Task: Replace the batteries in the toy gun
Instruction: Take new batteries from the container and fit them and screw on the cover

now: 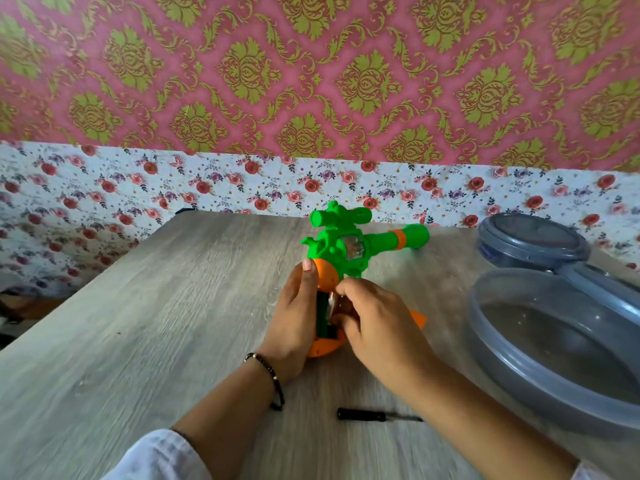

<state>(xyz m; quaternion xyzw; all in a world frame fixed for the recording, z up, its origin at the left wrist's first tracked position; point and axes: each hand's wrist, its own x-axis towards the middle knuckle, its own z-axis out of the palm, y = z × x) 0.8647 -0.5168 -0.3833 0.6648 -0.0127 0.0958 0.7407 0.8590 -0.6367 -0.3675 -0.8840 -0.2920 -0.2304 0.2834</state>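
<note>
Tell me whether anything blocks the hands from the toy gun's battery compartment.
Nothing visible does. The left hand holds the orange grip of the toy gun, and the right hand has its fingers at the open battery compartment. The screwdriver lies apart, nearer the person.

Toy gun at tabletop centre, screwdriver nearer the camera, container right, lid behind it
</note>
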